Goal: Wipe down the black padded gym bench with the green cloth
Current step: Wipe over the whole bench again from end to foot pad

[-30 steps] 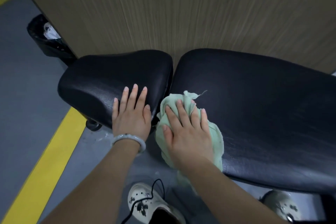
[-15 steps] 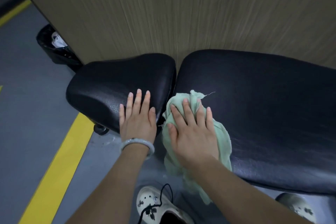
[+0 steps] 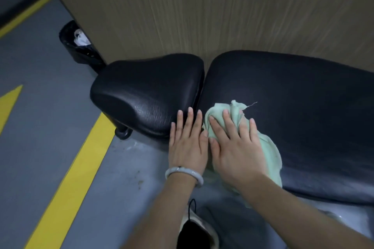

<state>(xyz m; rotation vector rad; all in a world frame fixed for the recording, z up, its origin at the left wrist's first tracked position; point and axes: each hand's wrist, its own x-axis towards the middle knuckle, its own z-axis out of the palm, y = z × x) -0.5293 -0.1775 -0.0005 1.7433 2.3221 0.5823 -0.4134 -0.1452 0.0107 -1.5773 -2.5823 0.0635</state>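
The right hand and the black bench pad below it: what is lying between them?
The green cloth lies between them. In the head view, the right hand presses it flat onto the long pad, with cloth showing around the fingers.

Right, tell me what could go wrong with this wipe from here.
The cloth is bunched under the right hand, so it may cover little of the bench per pass. Its tail hangs off the near edge and might drag toward the floor. The gap between the pads beside the left hand may get skipped.
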